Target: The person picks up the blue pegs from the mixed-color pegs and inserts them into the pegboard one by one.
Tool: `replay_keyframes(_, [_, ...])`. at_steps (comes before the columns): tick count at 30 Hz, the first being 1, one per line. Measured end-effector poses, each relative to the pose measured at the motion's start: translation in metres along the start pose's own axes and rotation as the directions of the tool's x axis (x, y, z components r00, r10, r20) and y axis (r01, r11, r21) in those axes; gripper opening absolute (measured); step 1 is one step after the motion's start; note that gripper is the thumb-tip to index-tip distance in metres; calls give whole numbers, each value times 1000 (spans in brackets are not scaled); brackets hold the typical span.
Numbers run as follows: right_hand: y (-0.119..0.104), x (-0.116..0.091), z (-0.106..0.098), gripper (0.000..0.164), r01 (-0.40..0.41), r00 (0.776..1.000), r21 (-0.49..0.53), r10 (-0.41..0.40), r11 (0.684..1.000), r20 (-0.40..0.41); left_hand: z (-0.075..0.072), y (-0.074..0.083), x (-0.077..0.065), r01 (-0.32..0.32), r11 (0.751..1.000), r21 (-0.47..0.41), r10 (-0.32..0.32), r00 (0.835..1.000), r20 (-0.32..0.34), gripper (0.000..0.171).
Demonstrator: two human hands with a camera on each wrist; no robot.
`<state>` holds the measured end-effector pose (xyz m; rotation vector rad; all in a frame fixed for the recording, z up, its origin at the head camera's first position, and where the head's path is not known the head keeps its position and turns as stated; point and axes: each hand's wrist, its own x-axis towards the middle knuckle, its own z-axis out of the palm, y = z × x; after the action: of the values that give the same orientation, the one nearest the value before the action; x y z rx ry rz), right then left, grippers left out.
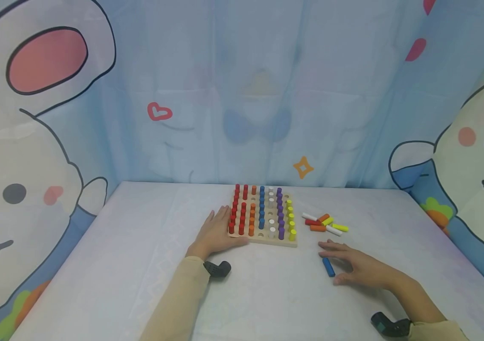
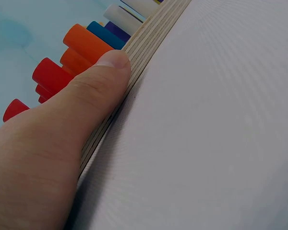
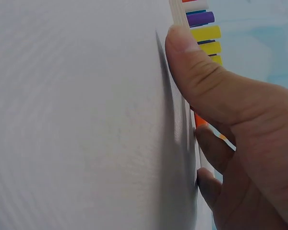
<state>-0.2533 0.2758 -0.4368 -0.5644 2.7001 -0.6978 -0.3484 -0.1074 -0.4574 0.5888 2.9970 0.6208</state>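
A wooden pegboard (image 1: pixel 276 241) bears rows of red, orange, blue, white, purple and yellow pegs, with a few bare holes. My left hand (image 1: pixel 215 235) rests against its near left corner, fingers along the left side and thumb along the front edge. In the left wrist view, that thumb (image 2: pixel 93 86) touches the board's layered edge (image 2: pixel 149 40). A loose blue peg (image 1: pixel 328 267) lies on the table to the board's right. Around it, my right hand (image 1: pixel 363 266) hovers with thumb and fingers apart. The right wrist view shows its thumb (image 3: pixel 201 72) but not the blue peg.
Loose white, orange, red and yellow pegs (image 1: pixel 317 228) lie in a small heap right of the board, beyond my right hand. A white cloth covers the table (image 1: pixel 267 293). A printed curtain (image 1: pixel 207 94) hangs behind the table's far edge.
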Motion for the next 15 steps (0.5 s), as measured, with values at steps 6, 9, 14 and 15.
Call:
replay_keyframes(6, [0, 1, 0, 69, -8, 1000, -14, 8, 1000, -2, 0, 1, -1, 5, 1000, -8, -5, 1000, 5, 116])
replay_keyframes(9, [-1, 1, -1, 67, -7, 1000, -26, 7, 1000, -5, 0, 1, -1, 6, 1000, -12, -6, 1000, 5, 117])
replay_keyframes(14, [-3, 0, -1, 64, -3, 1000, -24, 2, 1000, -15, 0, 1, -1, -1, 1000, -6, 1, 1000, -1, 116])
replay_keyframes(15, [-3, 0, -2, 63, -1, 1000, -25, 0, 1000, -17, 0, 0, -1, -1, 1000, -5, 1, 1000, 0, 116])
